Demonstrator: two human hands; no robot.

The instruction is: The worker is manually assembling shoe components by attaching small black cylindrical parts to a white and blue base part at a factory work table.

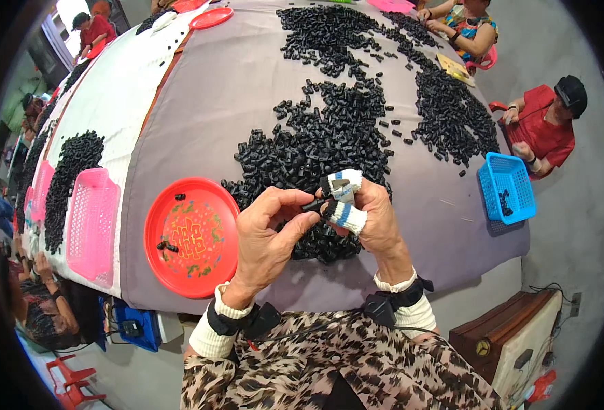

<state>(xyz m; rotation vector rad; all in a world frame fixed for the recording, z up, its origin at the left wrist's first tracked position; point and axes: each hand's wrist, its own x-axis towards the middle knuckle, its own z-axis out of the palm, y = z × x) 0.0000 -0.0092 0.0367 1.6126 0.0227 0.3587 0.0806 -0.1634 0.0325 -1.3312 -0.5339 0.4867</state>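
Between my two hands is a small black cylindrical plastic piece (313, 204). My left hand (266, 227) pinches its left end between thumb and forefinger. My right hand (378, 222) meets the other end, with its thumb and forefinger closed around it. White knit finger covers (348, 216) with blue and black stripes wrap those two fingertips, and a small greyish piece shows between them; I cannot make out what it is. Just beyond and below my hands spreads a large heap of similar black pieces (315, 154). To the left lies a red round tray (153, 236) holding a few black pieces.
Pink baskets (91, 225) stand on the white-covered table at left beside another black heap (75, 160). A blue basket (509, 188) sits at the right edge, near a co-worker in red (544, 126). More black pieces (452, 113) lie toward the far right. A wooden cabinet (496, 335) stands lower right.
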